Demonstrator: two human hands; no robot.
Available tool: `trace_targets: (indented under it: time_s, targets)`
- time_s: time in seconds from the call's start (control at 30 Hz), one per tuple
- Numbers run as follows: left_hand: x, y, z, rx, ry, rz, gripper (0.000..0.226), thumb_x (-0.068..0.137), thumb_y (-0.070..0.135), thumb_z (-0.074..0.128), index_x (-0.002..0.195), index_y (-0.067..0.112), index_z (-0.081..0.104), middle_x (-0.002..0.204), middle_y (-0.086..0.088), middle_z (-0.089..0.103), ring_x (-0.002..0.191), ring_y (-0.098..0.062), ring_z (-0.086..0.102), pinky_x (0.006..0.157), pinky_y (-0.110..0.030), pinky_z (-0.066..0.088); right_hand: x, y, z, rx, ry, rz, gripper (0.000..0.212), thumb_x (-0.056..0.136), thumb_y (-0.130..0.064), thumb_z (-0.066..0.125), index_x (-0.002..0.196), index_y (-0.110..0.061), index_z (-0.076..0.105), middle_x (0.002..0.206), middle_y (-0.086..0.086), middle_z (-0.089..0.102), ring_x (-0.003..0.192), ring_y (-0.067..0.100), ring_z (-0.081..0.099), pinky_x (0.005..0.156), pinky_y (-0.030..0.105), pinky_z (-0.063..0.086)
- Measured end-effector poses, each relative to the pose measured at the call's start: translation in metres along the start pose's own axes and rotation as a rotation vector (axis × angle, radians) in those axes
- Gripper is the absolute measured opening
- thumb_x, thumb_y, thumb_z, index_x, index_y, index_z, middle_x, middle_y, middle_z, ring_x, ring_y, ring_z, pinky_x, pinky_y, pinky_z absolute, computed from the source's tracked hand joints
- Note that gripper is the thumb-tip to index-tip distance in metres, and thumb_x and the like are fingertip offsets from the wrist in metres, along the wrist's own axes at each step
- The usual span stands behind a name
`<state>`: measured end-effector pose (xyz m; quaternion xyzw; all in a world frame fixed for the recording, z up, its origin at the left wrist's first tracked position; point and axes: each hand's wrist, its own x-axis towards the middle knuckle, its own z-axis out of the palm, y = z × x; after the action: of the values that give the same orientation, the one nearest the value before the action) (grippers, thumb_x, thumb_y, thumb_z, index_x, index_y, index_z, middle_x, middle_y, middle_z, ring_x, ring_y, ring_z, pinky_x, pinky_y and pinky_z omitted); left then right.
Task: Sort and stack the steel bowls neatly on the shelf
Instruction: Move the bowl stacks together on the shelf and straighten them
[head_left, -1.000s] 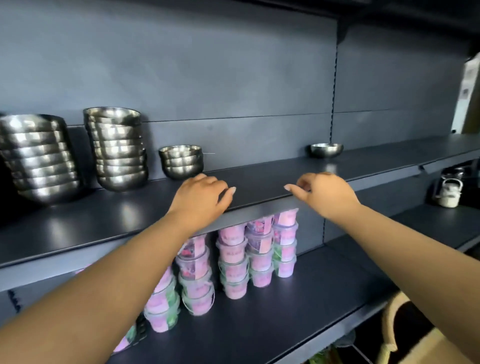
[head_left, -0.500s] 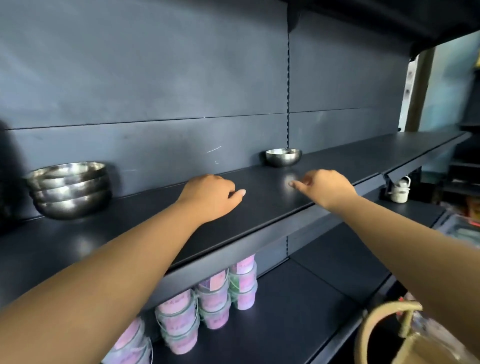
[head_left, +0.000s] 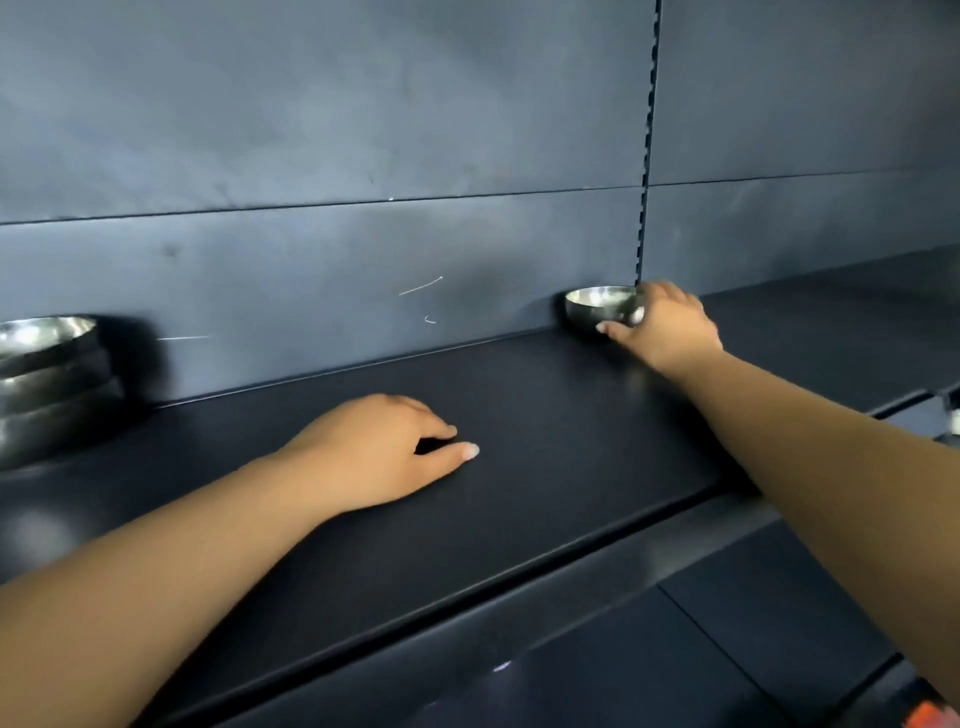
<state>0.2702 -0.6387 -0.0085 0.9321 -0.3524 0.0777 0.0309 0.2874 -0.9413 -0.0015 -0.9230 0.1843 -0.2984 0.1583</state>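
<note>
Fetching the stray bowl
Right hand (head_left: 667, 325) curls round the lone small shiny steel bowl (head_left: 597, 306); relaxed, empty left hand (head_left: 379, 449) rests on the dark shelf (head_left: 545, 415); next, carry it to the steel bowl stack (head_left: 49, 384)

You have a small shiny steel bowl (head_left: 597, 306) upright at the back of the dark shelf (head_left: 519, 441); three nested bowls (head_left: 49, 382) stand far left.

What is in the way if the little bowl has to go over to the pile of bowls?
Only the person's own left hand. It rests on the shelf between the small bowl, which the right hand grips, and the stack of bowls at the left edge. Otherwise that stretch of shelf looks bare.
</note>
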Motion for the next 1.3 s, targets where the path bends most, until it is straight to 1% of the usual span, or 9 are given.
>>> trace_targets:
  time_s: [0.2,0.33,0.43,0.63,0.83,0.93,1.0,1.17,1.3]
  targets:
    - [-0.001,0.003,-0.005,-0.064,0.046,-0.027,0.058,0.072,0.071,0.027,0.102,0.041,0.067,0.115,0.024,0.062,0.107,-0.001,0.055,0.093,-0.029,0.045,0.028,-0.003,0.019,-0.105,-0.114,-0.092,0.049,0.083,-0.048,0.058,0.117,-0.013,0.055,0.126,0.013,0.053,0.122,0.035,0.042,0.102,0.046,0.036]
    - [-0.002,0.003,-0.005,-0.085,0.032,-0.033,0.061,0.068,0.074,0.023,0.101,0.044,0.065,0.114,0.025,0.062,0.108,-0.002,0.055,0.094,-0.030,0.045,0.026,-0.004,0.016,0.113,-0.025,-0.124,0.022,0.082,-0.030,0.066,0.095,-0.012,0.065,0.100,0.011,0.065,0.096,0.028,0.055,0.080,0.031,0.045]
    - [-0.003,0.003,-0.007,-0.108,0.012,-0.047,0.059,0.068,0.075,0.024,0.100,0.045,0.065,0.116,0.024,0.062,0.110,-0.002,0.054,0.095,-0.031,0.044,0.012,-0.018,0.012,0.272,-0.012,-0.136,0.023,0.077,-0.029,0.071,0.085,-0.009,0.065,0.085,0.003,0.062,0.085,0.019,0.055,0.073,0.025,0.040]
    - [-0.008,0.004,-0.003,-0.026,-0.045,-0.055,0.058,0.082,0.068,0.033,0.130,0.039,0.051,0.140,0.017,0.048,0.131,-0.009,0.041,0.108,-0.031,0.033,-0.028,-0.077,0.004,0.502,-0.116,-0.179,0.020,0.070,-0.028,0.078,0.071,-0.017,0.062,0.074,-0.004,0.059,0.076,0.009,0.053,0.054,0.009,0.037]
    - [-0.048,-0.022,-0.014,-0.101,-0.099,-0.079,0.057,0.084,0.065,0.039,0.132,0.037,0.049,0.142,0.017,0.045,0.131,-0.009,0.039,0.100,-0.018,0.026,-0.065,-0.166,-0.005,0.663,-0.224,-0.280,0.025,0.071,-0.024,0.077,0.061,-0.021,0.055,0.066,-0.014,0.053,0.078,0.007,0.052,0.060,0.014,0.040]
    - [-0.091,-0.061,-0.021,-0.134,-0.084,-0.131,0.051,0.083,0.059,0.047,0.128,0.035,0.055,0.139,0.018,0.049,0.131,-0.004,0.039,0.107,-0.018,0.025,-0.080,-0.219,-0.009,0.770,-0.234,-0.344,0.023,0.073,-0.020,0.076,0.062,-0.018,0.056,0.065,-0.015,0.052,0.076,0.007,0.052,0.062,0.014,0.038]
    - [-0.122,-0.087,-0.027,-0.155,-0.034,-0.188,0.043,0.083,0.055,0.050,0.118,0.033,0.063,0.129,0.019,0.058,0.123,0.000,0.048,0.103,-0.016,0.031,-0.090,-0.256,-0.008,0.803,-0.240,-0.404,0.020,0.072,-0.020,0.076,0.063,-0.017,0.059,0.065,-0.014,0.052,0.072,0.007,0.052,0.058,0.012,0.038]
    - [-0.175,-0.132,-0.035,-0.186,0.047,-0.317,0.033,0.085,0.051,0.051,0.101,0.029,0.071,0.104,0.014,0.070,0.094,-0.003,0.063,0.090,-0.023,0.046,-0.109,-0.334,0.002,0.859,-0.233,-0.498,0.020,0.071,-0.022,0.077,0.083,-0.008,0.070,0.078,-0.007,0.059,0.082,0.008,0.054,0.075,0.019,0.043]
    - [-0.205,-0.167,-0.040,-0.235,0.075,-0.508,0.050,0.084,0.056,0.051,0.128,0.033,0.054,0.128,0.014,0.058,0.114,-0.002,0.054,0.100,-0.016,0.035,-0.117,-0.387,0.012,0.907,-0.262,-0.508,0.019,0.072,-0.022,0.076,0.083,-0.009,0.069,0.081,-0.004,0.060,0.082,0.010,0.055,0.077,0.023,0.045]
